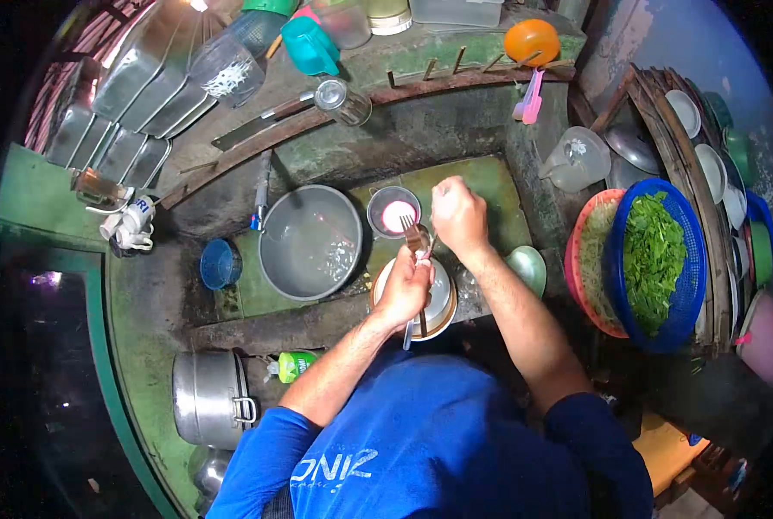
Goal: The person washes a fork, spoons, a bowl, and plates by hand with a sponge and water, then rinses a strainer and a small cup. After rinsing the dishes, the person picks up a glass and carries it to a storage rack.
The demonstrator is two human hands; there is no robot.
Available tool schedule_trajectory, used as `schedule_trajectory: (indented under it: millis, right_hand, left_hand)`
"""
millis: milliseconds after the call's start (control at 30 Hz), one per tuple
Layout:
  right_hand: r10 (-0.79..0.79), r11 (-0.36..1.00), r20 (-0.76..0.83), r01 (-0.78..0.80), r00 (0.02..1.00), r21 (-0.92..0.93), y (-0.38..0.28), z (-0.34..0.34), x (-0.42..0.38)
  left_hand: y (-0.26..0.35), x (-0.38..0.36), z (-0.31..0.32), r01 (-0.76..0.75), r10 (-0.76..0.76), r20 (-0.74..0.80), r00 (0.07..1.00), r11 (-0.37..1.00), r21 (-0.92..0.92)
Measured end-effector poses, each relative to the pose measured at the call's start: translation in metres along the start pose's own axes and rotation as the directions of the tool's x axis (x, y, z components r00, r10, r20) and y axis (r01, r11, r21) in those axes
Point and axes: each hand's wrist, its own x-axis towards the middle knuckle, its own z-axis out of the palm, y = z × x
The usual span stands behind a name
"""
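My left hand [406,290] is closed around a few pieces of metal cutlery. A fork [409,227] points up from its fingers, and handles stick out below the palm. Just right of it and higher, my right hand [458,216] is closed like a fist. A thin piece shows under its fingers, too small to name. Behind the fork stands a small grey bowl [377,212] with pink and white contents. White dishes [443,303] with a brown rim sit under my left hand, partly hidden by it.
A large grey basin [270,272] of water stands left, beside a blue tub [220,264]. A green bowl [527,270] lies right of my forearm. Further right are a blue basket [700,285] of leafy greens and a pink basket [574,251]. A metal pot [205,398] stands lower left.
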Motion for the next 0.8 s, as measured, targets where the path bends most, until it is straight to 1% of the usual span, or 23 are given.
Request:
schedule_trajectory:
  millis: [33,67,100,133,167,200,233,267,300,333,367,400,467,500,533,567,600,633,667,700,733,767,800]
  right_hand:
    - [0.068,0.997,-0.035,-0.068,0.997,-0.027,0.002,0.000,0.002]
    - [0.135,0.989,-0.069,-0.139,0.988,-0.052,0.005,0.001,0.003]
    - [0.294,0.949,-0.143,-0.270,0.945,0.163,0.010,0.000,0.006]
    - [0.453,0.850,-0.176,-0.364,0.874,0.380,0.017,-0.004,0.010]
    - [0.555,0.766,-0.217,-0.392,0.803,0.509,0.024,-0.012,0.009]
    - [0.660,0.595,-0.146,-0.394,0.737,0.701,0.034,-0.022,0.012]
    - [0.645,0.508,-0.037,-0.392,0.763,0.767,0.038,-0.035,0.011]
    - [0.612,0.414,0.069,-0.393,0.788,0.821,0.041,-0.042,0.008]
    - [0.531,0.425,0.118,-0.384,0.839,0.819,0.030,-0.045,0.004]
    - [0.470,0.388,0.212,-0.416,0.857,0.822,-0.003,-0.051,0.001]
    - [0.329,0.595,0.171,-0.345,0.929,0.726,-0.002,-0.037,-0.004]
    - [0.175,0.766,0.155,-0.234,0.972,0.599,-0.003,-0.027,-0.008]
    - [0.179,0.596,0.392,-0.417,0.902,0.687,-0.001,-0.021,-0.010]
    - [0.203,0.418,0.501,-0.537,0.842,0.733,-0.002,-0.025,-0.004]
    - [0.161,0.212,0.586,-0.607,0.794,0.766,-0.001,-0.029,-0.002]
    - [0.181,0.129,0.615,-0.639,0.767,0.759,-0.003,-0.032,-0.002]
    - [0.196,0.046,0.646,-0.665,0.738,0.746,-0.013,-0.038,-0.002]
    - [0.192,0.048,0.646,-0.665,0.738,0.745,-0.024,-0.044,0.000]
    - [0.169,0.105,0.668,-0.687,0.725,0.719,-0.036,-0.051,0.001]
    - [0.150,0.160,0.688,-0.704,0.710,0.691,-0.042,-0.053,0.000]
    - [0.151,0.160,0.688,-0.704,0.710,0.692,-0.038,-0.049,-0.002]
    - [0.249,0.412,0.581,-0.628,0.775,0.660,-0.028,-0.042,-0.003]
    - [0.308,0.637,0.449,-0.533,0.839,0.557,-0.020,-0.034,-0.005]
  left_hand:
    - [0.003,0.002,-0.002,-0.003,0.003,0.004,1.000,1.000,0.002]
    - [0.006,0.004,-0.003,0.041,-0.038,0.028,0.999,0.994,-0.100]
    - [0.008,0.004,-0.005,0.086,-0.076,0.056,0.996,0.976,-0.202]
    - [0.014,0.002,-0.006,0.103,-0.083,0.079,0.993,0.950,-0.293]
    - [0.012,0.001,-0.011,0.113,-0.082,0.107,0.991,0.939,-0.324]
    - [0.009,0.001,-0.017,0.125,-0.082,0.134,0.988,0.927,-0.353]
    - [0.013,-0.002,-0.016,0.118,-0.086,0.099,0.991,0.913,-0.391]
    - [0.015,-0.003,-0.016,0.114,-0.083,0.095,0.992,0.913,-0.391]
    - [0.017,-0.003,-0.015,0.119,-0.095,0.080,0.992,0.916,-0.382]
    - [0.016,-0.004,-0.013,0.128,-0.110,0.069,0.992,0.919,-0.373]
    - [0.007,-0.001,-0.018,0.157,-0.104,0.164,0.981,0.922,-0.354]
    - [0.008,0.001,-0.017,0.175,-0.076,0.270,0.960,0.915,-0.364]
    - [0.009,-0.001,-0.007,0.177,-0.099,0.205,0.974,0.897,-0.405]
    - [0.011,0.000,-0.010,0.212,-0.107,0.247,0.963,0.868,-0.450]
    - [0.015,0.001,-0.018,0.246,-0.111,0.287,0.951,0.835,-0.492]
    - [0.016,0.004,-0.026,0.260,-0.067,0.360,0.931,0.813,-0.521]
    - [0.014,0.004,-0.032,0.258,-0.048,0.366,0.929,0.795,-0.549]
    - [0.013,0.007,-0.038,0.289,-0.045,0.409,0.912,0.778,-0.558]
    - [0.010,0.009,-0.042,0.323,-0.044,0.450,0.892,0.759,-0.566]
    - [0.011,0.008,-0.042,0.324,-0.046,0.450,0.892,0.758,-0.566]
    - [0.012,0.009,-0.041,0.303,-0.087,0.423,0.902,0.825,-0.476]
    - [0.014,0.010,-0.041,0.280,-0.122,0.391,0.912,0.882,-0.379]
    - [0.014,0.012,-0.035,0.075,-0.024,0.277,0.961,0.981,-0.177]
